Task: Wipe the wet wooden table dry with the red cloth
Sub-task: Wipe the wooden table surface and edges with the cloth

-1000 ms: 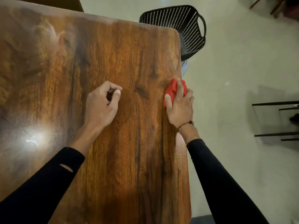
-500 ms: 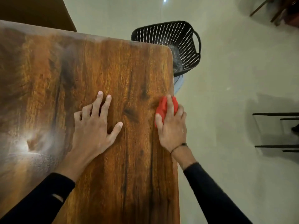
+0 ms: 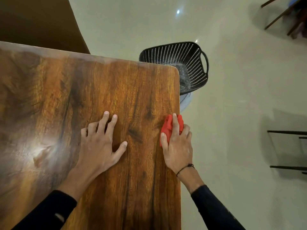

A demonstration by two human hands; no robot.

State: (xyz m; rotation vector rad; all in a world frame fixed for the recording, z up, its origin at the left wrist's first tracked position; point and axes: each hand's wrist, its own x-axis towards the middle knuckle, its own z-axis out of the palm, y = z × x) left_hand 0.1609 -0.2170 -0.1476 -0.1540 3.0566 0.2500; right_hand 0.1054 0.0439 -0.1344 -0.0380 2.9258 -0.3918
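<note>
A black perforated plastic basket with a loop handle (image 3: 186, 63) stands on the floor just past the far right corner of the table, partly hidden by that corner; its inside looks dark and what it holds, if anything, cannot be told. A pale round object (image 3: 186, 101) shows beneath it at the table's edge.

The glossy brown wooden table with dark grain streaks (image 3: 103, 90) fills the left and middle of the view. Its left part carries a hazy, smeared sheen with a bright light reflection, and a pale film runs along the far edge.

The crumpled red cloth (image 3: 167, 128) lies at the table's right edge, bunched under the right hand (image 3: 178, 146), whose fingers curl over and press it down, the thumb alongside it. A thin dark cord circles that wrist. The left hand (image 3: 99, 146) lies flat on the wood near the cloth, fingers spread, holding nothing. Both arms wear black sleeves.

The pale shiny tiled floor (image 3: 240, 80) reflects ceiling lights. A black metal frame (image 3: 287, 132) stands at the right, and dark wooden furniture legs (image 3: 275, 17) at the upper right.
</note>
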